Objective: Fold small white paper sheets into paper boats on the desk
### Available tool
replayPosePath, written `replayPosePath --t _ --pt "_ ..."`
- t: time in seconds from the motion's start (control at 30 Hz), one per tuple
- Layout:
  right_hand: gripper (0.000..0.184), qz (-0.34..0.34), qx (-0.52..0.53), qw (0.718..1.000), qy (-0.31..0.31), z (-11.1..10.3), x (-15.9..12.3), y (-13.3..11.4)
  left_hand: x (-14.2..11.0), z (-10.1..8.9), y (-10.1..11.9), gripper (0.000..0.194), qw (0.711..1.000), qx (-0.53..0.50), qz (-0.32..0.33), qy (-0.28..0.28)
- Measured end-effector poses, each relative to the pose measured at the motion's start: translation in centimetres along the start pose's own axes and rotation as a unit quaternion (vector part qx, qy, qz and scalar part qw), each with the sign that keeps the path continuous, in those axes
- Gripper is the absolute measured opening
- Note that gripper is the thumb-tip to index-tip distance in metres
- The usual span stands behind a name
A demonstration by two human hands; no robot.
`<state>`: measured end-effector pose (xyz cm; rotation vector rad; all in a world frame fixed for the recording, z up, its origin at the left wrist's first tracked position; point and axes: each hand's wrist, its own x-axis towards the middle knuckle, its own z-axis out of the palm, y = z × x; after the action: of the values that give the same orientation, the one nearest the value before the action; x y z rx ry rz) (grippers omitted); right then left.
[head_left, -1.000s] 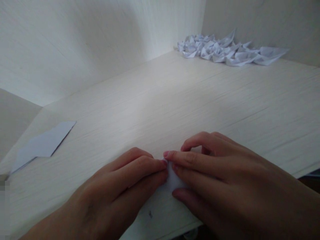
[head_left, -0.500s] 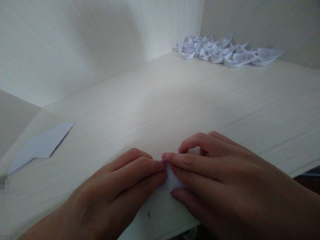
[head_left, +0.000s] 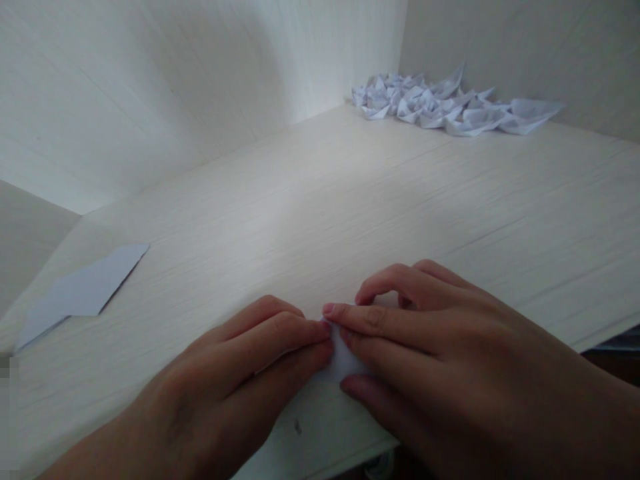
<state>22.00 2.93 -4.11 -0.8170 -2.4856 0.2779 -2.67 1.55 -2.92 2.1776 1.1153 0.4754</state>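
A small piece of folded white paper point(head_left: 346, 361) lies on the table near its front edge, mostly covered by my fingers. From the left, my left hand point(head_left: 233, 377) presses its closed fingertips onto the paper's upper part. My right hand point(head_left: 445, 353) holds the paper from the other side, index and middle fingers on top and thumb at the lower edge. The two sets of fingertips almost meet. How the paper is folded underneath cannot be made out.
Several folded white paper boats point(head_left: 430, 110) are heaped in the far right corner against the walls. On the left lie flat white paper sheets point(head_left: 95, 283), overlapping. The pale table point(head_left: 300, 227) has its front edge just below my hands.
Both hands stay almost still on the paper. The whole view has shifted very slightly; the boats and sheets lie where they were.
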Motion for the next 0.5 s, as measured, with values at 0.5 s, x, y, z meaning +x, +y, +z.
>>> replayPosePath --t 0.5 --pt "0.014 -0.051 -0.071 0.996 -0.023 -0.6 0.0 0.2 0.4 -0.3 -0.1 0.031 0.99 0.106 0.098 0.001"
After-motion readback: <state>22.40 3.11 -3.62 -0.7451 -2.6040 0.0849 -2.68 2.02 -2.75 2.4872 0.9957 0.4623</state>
